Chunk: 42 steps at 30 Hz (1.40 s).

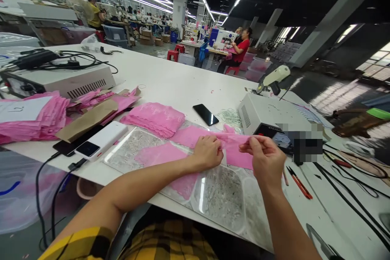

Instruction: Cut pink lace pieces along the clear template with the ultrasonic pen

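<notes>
Between my hands a pink fabric piece (233, 139) is stretched just above the table. My left hand (207, 152) has its fingers curled down on the fabric's left part. At the other end, my right hand (265, 156) pinches the fabric's edge between thumb and fingers. Under my left forearm lies another pink lace piece (161, 153) on a clear mat (217, 191) with a grey speckled pattern. A stack of pink lace pieces (155, 118) sits just beyond it, to the left of my hands.
A black phone (205, 114) and a tangle of pale thread (230, 118) lie beyond my hands. To the right are a grey box device (269, 113), red-handled tweezers (300, 183) and black cables. At left stand a white power bank (102, 140) and a labelled pink fabric pile (33, 118).
</notes>
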Each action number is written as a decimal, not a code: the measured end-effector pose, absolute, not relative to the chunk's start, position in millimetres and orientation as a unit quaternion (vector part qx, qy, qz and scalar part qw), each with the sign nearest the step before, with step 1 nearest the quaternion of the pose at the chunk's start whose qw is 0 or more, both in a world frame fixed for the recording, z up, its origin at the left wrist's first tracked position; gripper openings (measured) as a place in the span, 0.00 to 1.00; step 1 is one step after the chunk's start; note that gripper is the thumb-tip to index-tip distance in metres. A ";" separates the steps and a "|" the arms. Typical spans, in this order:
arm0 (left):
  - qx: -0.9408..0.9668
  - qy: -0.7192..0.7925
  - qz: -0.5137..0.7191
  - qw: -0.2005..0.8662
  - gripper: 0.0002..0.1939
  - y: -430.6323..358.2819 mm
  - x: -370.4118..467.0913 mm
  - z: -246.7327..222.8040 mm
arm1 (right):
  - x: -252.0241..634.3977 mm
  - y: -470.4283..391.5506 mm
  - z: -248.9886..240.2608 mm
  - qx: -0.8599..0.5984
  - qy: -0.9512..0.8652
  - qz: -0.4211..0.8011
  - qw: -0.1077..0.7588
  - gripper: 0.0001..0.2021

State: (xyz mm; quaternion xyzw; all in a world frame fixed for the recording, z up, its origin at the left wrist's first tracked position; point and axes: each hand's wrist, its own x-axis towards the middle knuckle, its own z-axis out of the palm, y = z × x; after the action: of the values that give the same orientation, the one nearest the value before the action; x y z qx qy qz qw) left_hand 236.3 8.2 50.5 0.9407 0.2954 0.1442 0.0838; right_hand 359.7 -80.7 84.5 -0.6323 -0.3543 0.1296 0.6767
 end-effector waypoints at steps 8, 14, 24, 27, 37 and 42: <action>0.989 0.007 0.148 0.012 0.04 -39.0 210.3 31.4 | 388.5 -219.7 39.2 -0.828 -0.205 0.099 0.513 0.14; 0.986 -0.040 0.139 0.080 0.09 -39.2 207.1 29.0 | 384.9 -249.1 19.4 -0.893 -0.279 -0.027 0.352 0.21; 0.991 -0.051 0.109 0.062 0.19 -35.6 209.4 21.8 | 417.2 -238.4 -2.2 -0.899 -0.369 -0.138 0.189 0.13; 0.992 -0.053 0.102 0.059 0.18 -36.8 205.9 28.3 | 419.1 -242.4 4.7 -0.893 -0.346 -0.136 0.254 0.14; 0.991 0.043 0.037 0.119 0.10 -12.4 242.3 53.1 | 419.4 -237.8 9.6 -0.855 -0.410 -0.057 0.314 0.15; 0.987 0.102 0.010 0.126 0.06 13.4 297.9 58.4 | 414.4 -233.3 15.5 -0.825 -0.442 -0.054 0.348 0.16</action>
State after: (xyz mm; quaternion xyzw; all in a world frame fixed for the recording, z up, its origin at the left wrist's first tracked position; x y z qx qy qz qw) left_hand 297.9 13.4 58.4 0.9867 0.1024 0.0097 0.1256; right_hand 414.4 -233.3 15.5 -0.8250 -0.4419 -0.0540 0.3480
